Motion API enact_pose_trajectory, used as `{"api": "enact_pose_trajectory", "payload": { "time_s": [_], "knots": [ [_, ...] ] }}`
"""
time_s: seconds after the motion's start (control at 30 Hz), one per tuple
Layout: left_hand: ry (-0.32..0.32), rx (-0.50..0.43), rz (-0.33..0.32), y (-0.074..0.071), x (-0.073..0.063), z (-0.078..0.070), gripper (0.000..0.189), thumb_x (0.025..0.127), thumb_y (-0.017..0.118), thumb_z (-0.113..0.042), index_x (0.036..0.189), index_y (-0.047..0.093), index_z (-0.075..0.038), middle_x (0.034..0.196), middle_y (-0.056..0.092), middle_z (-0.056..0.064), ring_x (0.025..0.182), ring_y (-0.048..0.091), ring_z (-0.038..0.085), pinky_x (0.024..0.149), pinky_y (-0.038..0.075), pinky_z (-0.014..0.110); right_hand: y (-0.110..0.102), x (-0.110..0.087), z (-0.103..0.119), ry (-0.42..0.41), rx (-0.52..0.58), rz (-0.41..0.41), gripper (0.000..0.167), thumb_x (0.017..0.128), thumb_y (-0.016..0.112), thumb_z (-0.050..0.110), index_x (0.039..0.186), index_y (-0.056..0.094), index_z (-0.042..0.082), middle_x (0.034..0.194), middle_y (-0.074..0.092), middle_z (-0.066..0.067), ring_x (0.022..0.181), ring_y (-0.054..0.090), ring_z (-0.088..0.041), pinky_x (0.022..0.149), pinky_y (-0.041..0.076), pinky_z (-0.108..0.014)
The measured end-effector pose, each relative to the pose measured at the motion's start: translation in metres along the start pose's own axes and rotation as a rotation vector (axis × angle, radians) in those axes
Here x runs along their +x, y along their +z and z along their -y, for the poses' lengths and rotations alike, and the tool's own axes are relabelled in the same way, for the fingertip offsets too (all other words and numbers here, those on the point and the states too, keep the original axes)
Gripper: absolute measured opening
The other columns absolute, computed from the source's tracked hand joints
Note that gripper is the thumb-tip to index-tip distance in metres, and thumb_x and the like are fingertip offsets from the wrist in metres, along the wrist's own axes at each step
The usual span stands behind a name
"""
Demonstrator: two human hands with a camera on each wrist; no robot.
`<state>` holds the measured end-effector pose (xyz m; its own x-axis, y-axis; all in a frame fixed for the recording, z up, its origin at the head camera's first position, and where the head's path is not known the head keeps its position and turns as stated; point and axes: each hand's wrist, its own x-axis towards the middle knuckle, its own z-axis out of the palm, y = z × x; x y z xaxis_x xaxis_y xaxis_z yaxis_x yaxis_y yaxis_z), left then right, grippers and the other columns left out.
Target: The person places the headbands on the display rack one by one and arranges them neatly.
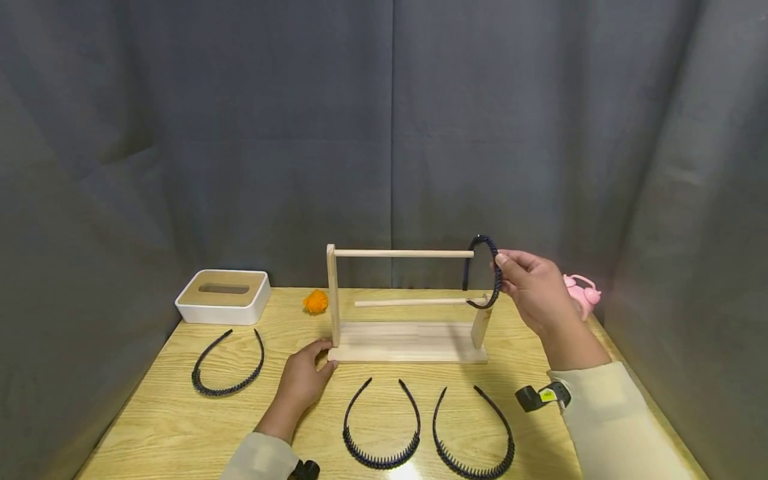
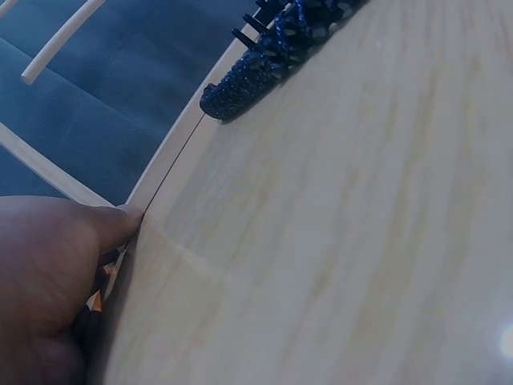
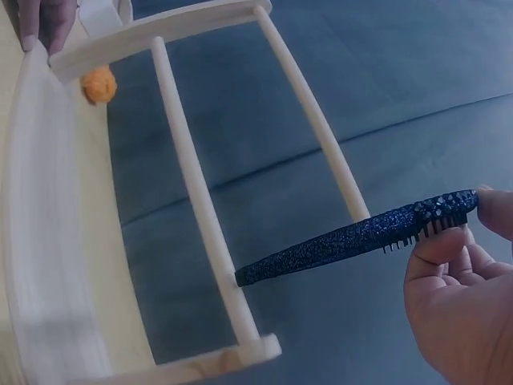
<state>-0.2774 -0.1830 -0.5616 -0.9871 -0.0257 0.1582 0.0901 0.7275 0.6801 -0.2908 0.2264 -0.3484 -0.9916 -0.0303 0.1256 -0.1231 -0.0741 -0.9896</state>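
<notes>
A dark blue toothed headband [image 1: 497,283] is pinched between thumb and fingers of my right hand [image 1: 538,293], at the right of a wooden rack [image 1: 408,341]. In the right wrist view the headband [image 3: 345,242] hides the free end of the upper rod [image 3: 309,104], and its tip appears at the lower rod [image 3: 192,168]. Whether the upper rod's end is inside the hoop, I cannot tell. My left hand [image 1: 300,379] grips the left end of the rack's base, thumb at the front edge. Two more headbands, one on the left [image 1: 382,460] and one on the right [image 1: 480,472], lie before the rack.
Another headband [image 1: 225,391] lies on the table's left side, below a white tissue box [image 1: 222,315] with a wooden top. An orange flower-like ball [image 1: 315,302] sits behind the rack's left post. Behind my right hand is a pink alarm clock [image 1: 585,297]. Grey curtains [image 1: 270,133] surround the table.
</notes>
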Motion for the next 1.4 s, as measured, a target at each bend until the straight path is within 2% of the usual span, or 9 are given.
{"api": "enact_pose_trajectory", "payload": {
  "time_s": [0.13, 0.27, 0.37, 0.6, 0.83, 1.2, 1.37, 1.4],
  "knots": [
    [0.000, 0.001, 0.000, 0.000, 0.000, 0.000, 0.041, 0.102, 0.079, -0.019, 0.141, 0.072, -0.007, 0.150, 0.068, 0.019, 0.142, 0.062, 0.043, 0.119, 0.051, 0.060, 0.010, 0.002, -0.007, 0.015, -0.047, 0.010, 0.015, 0.113, 0.063, 0.019, 0.116, 0.074, 0.008, 0.104, 0.068, 0.003, 0.094, 0.062, -0.009, 0.082, 0.059, -0.020],
    [0.010, 0.007, -0.004, -0.001, -0.001, 0.000, 0.041, 0.102, 0.079, -0.018, 0.141, 0.072, -0.007, 0.149, 0.068, 0.019, 0.142, 0.062, 0.043, 0.119, 0.052, 0.061, 0.023, 0.004, -0.011, 0.034, -0.099, 0.016, 0.027, 0.114, 0.061, 0.019, 0.129, 0.068, -0.002, 0.108, 0.067, 0.001, 0.095, 0.061, -0.009, 0.084, 0.058, -0.020],
    [0.014, 0.004, -0.008, -0.001, -0.001, 0.000, 0.041, 0.102, 0.079, -0.018, 0.141, 0.072, -0.007, 0.149, 0.068, 0.019, 0.141, 0.062, 0.043, 0.118, 0.052, 0.061, 0.035, 0.007, -0.014, 0.044, -0.110, 0.018, 0.032, 0.114, 0.060, 0.019, 0.133, 0.065, -0.007, 0.108, 0.066, 0.000, 0.095, 0.061, -0.009, 0.083, 0.057, -0.020],
    [-0.007, -0.010, -0.002, -0.001, 0.000, 0.003, 0.042, 0.102, 0.080, -0.021, 0.142, 0.072, -0.009, 0.150, 0.068, 0.018, 0.142, 0.062, 0.042, 0.120, 0.051, 0.060, 0.068, 0.013, -0.027, 0.058, -0.093, 0.049, 0.030, 0.115, 0.059, 0.020, 0.132, 0.066, -0.004, 0.104, 0.062, 0.002, 0.093, 0.058, -0.011, 0.083, 0.057, -0.024],
    [0.020, -0.004, -0.012, 0.000, 0.000, 0.003, 0.041, 0.102, 0.080, -0.020, 0.140, 0.072, -0.007, 0.148, 0.069, 0.019, 0.140, 0.064, 0.042, 0.118, 0.053, 0.059, 0.102, 0.018, -0.039, 0.071, -0.048, 0.030, 0.031, 0.114, 0.062, 0.020, 0.133, 0.068, -0.004, 0.106, 0.065, -0.002, 0.094, 0.059, -0.014, 0.084, 0.057, -0.025],
    [0.011, -0.004, -0.017, 0.000, -0.001, 0.004, 0.041, 0.102, 0.079, -0.020, 0.141, 0.072, -0.008, 0.149, 0.068, 0.018, 0.140, 0.064, 0.041, 0.118, 0.053, 0.058, 0.145, 0.025, -0.047, 0.108, 0.131, 0.022, 0.027, 0.112, 0.063, 0.015, 0.130, 0.067, -0.005, 0.104, 0.064, -0.001, 0.090, 0.058, -0.012, 0.079, 0.055, -0.022],
    [0.019, -0.012, -0.017, 0.000, -0.001, 0.002, 0.039, 0.102, 0.079, -0.018, 0.139, 0.072, -0.007, 0.147, 0.069, 0.019, 0.138, 0.066, 0.040, 0.117, 0.054, 0.058, 0.155, 0.025, -0.048, 0.114, 0.191, -0.015, 0.011, 0.110, 0.066, 0.010, 0.111, 0.059, 0.002, 0.094, 0.062, 0.001, 0.085, 0.059, -0.010, 0.076, 0.054, -0.021],
    [0.023, -0.013, -0.017, 0.000, 0.000, 0.002, 0.039, 0.102, 0.079, -0.017, 0.139, 0.073, -0.007, 0.147, 0.069, 0.019, 0.138, 0.066, 0.040, 0.117, 0.054, 0.058, 0.156, 0.025, -0.048, 0.109, 0.196, -0.023, 0.012, 0.110, 0.066, 0.009, 0.107, 0.056, 0.004, 0.093, 0.060, 0.001, 0.086, 0.060, -0.010, 0.076, 0.054, -0.022]
  ]
}}
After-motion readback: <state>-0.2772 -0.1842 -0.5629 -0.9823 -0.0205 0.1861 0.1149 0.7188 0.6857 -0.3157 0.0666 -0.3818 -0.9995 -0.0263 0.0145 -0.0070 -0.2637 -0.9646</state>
